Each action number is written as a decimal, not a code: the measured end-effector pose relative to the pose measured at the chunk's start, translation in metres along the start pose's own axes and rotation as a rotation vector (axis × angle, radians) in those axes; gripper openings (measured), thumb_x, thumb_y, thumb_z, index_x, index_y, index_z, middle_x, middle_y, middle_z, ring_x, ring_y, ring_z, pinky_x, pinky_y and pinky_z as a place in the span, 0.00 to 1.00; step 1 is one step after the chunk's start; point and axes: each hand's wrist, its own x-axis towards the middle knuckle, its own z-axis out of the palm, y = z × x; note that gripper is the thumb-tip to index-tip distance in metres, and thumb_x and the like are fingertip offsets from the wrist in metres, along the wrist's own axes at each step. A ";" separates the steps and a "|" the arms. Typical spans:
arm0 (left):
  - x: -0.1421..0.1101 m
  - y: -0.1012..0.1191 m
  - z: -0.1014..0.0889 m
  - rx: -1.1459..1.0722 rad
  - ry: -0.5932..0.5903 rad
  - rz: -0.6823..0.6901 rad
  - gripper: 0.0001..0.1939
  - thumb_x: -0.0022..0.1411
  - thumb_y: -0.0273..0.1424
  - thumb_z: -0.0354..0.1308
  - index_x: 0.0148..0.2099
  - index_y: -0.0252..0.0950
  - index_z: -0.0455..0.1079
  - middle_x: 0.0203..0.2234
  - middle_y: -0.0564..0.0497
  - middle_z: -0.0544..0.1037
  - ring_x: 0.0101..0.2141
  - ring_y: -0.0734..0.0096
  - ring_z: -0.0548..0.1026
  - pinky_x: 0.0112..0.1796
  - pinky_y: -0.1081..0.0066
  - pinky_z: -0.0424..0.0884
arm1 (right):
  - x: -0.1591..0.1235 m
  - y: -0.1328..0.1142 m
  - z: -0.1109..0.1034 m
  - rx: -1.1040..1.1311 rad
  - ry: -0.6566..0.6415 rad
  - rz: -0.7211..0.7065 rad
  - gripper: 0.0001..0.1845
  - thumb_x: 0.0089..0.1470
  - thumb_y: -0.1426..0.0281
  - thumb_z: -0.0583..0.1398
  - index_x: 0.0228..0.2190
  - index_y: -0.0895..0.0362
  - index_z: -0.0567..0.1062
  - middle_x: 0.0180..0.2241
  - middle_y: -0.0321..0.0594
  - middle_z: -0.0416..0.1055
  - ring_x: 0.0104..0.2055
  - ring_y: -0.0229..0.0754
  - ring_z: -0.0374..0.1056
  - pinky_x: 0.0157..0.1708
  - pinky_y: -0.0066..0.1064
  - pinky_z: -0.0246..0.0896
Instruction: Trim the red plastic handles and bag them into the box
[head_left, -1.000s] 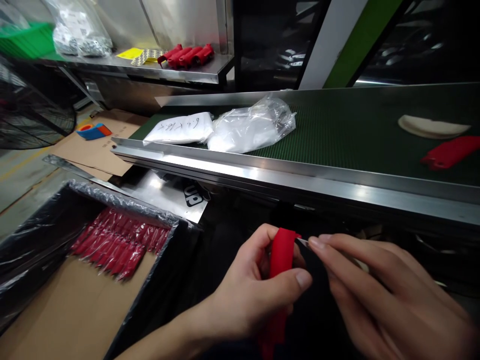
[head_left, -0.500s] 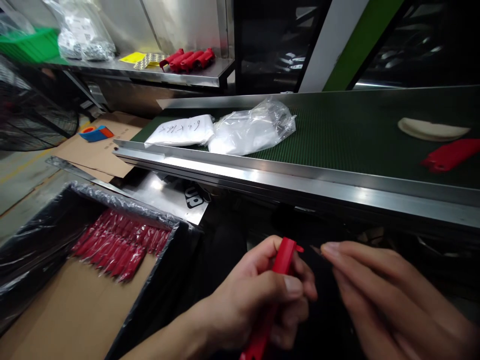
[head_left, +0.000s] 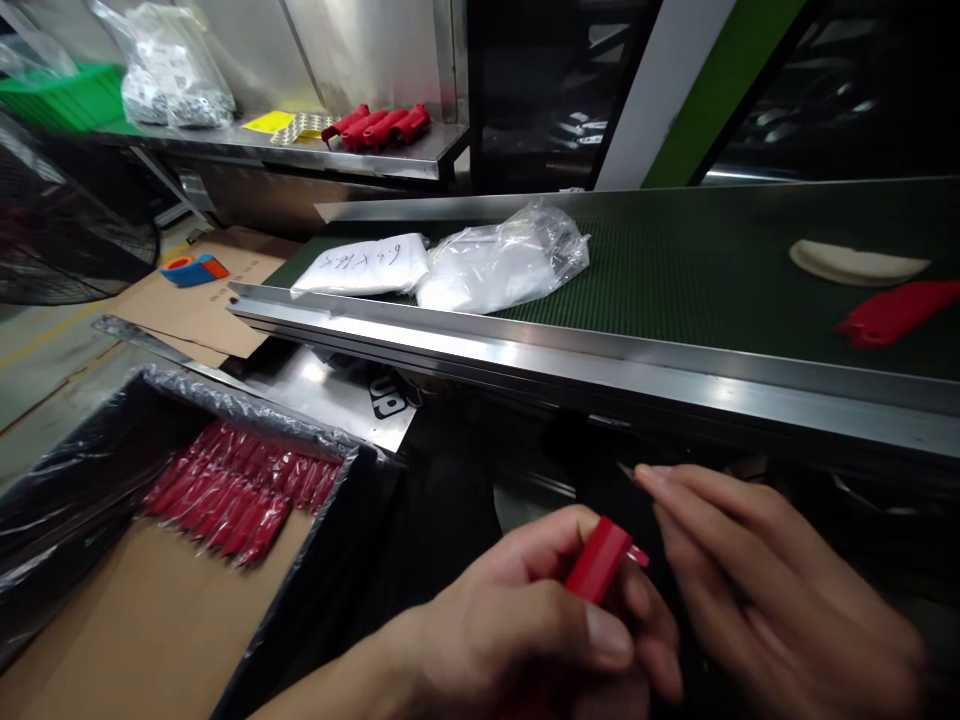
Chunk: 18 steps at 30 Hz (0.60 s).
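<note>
While the steel front edge of the conveyor [head_left: 600, 365] runs across the view just above the hands, both of them work in the dark gap below it, with a little open room between the knuckles and that rail. The left hand [head_left: 525, 630] is closed around a red plastic piece [head_left: 600, 560], thumb laid across the front and fingers curled behind, so that only the piece's upper end sticks out past the thumb, tilted up to the right. The right hand [head_left: 757, 580] sits just beside it with fingers stretched out and pressed together; a thin sliver seems pinched at its fingertips [head_left: 649, 478], above the red end, though blur hides whether anything is truly held. On the green belt, two clear plastic bags [head_left: 450, 265] lie near the left end, and a cream part [head_left: 855, 263] and another red part [head_left: 896, 313] lie touching near the right edge. Down to the left, a carton lined with black film [head_left: 82, 480] holds a row of wrapped red pieces [head_left: 240, 490] against its far wall, the near cardboard floor bare. Farther back, a steel shelf [head_left: 405, 160] carries more red parts.
</note>
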 end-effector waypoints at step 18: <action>0.003 0.004 -0.008 -0.046 -0.189 -0.165 0.17 0.63 0.43 0.48 0.37 0.34 0.65 0.20 0.54 0.63 0.12 0.80 0.58 0.11 0.79 0.56 | -0.012 0.009 0.000 0.006 -0.053 -0.177 0.32 0.54 0.83 0.59 0.59 0.55 0.67 0.50 0.48 0.67 0.49 0.47 0.66 0.45 0.40 0.61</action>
